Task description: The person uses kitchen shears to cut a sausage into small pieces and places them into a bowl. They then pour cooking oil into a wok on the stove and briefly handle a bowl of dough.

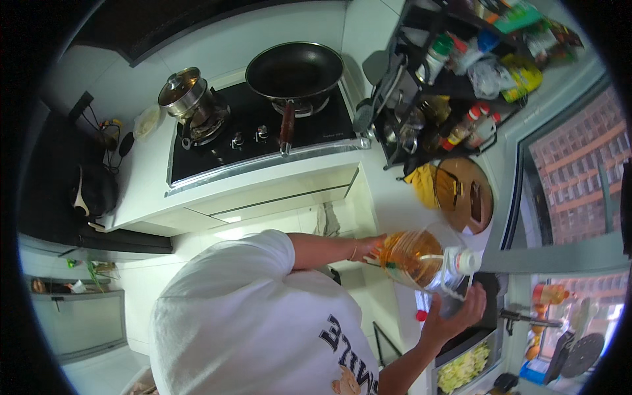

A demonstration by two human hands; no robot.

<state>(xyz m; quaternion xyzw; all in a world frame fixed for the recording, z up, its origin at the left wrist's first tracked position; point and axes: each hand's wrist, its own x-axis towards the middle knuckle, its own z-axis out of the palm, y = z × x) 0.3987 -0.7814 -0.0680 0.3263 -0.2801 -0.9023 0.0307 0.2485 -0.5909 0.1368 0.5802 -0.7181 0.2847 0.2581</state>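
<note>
A large clear plastic jug (412, 259) of amber liquid, likely cooking oil, is in front of me at the right of the head view. Its white cap (469, 261) is on, beside a pale loop handle (444, 274). My left hand (371, 248) grips the jug's lower end, fingers spread against its side. By the handle and neck is my right hand (456, 313), its thumb and fingers apart around a greyish, blurred area; whether it bears on the handle is unclear. A red cap (421, 315) shows near my right thumb.
A wok (295, 74) and a lidded steel pot (185, 94) occupy the black gas hob (326, 116). Bottles and packets crowd a black rack (414, 98). A round wooden board (476, 197) leans near the window. Chopped cabbage (464, 368) fills a container in the sink area.
</note>
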